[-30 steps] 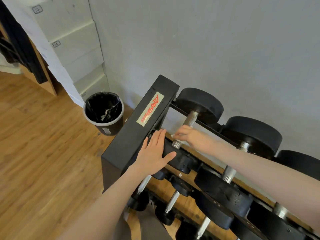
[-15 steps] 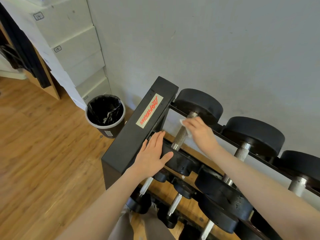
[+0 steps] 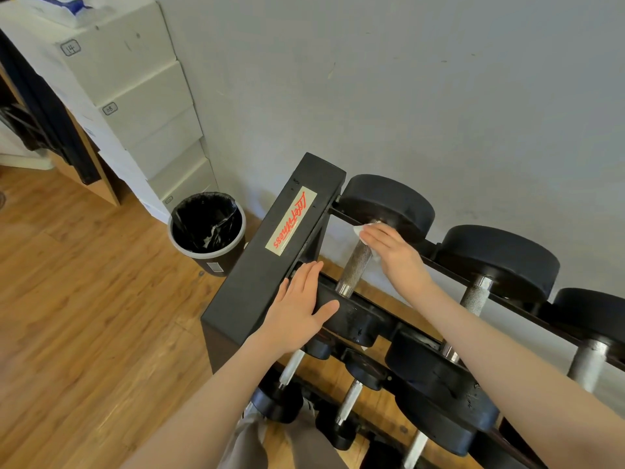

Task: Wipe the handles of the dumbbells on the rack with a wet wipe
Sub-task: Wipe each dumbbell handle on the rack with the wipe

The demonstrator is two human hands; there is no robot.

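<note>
Knurled steel handle (image 3: 355, 265) of the end dumbbell, top tier of the black rack (image 3: 270, 265) — item in hand. Head view: right hand (image 3: 394, 253) pinches the white wet wipe (image 3: 363, 230) against the handle's far end, beside the rear head (image 3: 389, 204). Left hand (image 3: 301, 309), fingers flat and spread, rests on the near head and rack end. Advice: wrap the wipe round the bar and draw it along the full length. Nearby: 2 further top-tier dumbbells (image 3: 477, 296), smaller ones below, lined bin (image 3: 208, 228), stacked boxes (image 3: 142, 106) — none obstructing.

A gym corner: dumbbell rack (image 3: 270, 258), stacked numbered lockers (image 3: 142, 106), wood floor (image 3: 84, 316).
</note>
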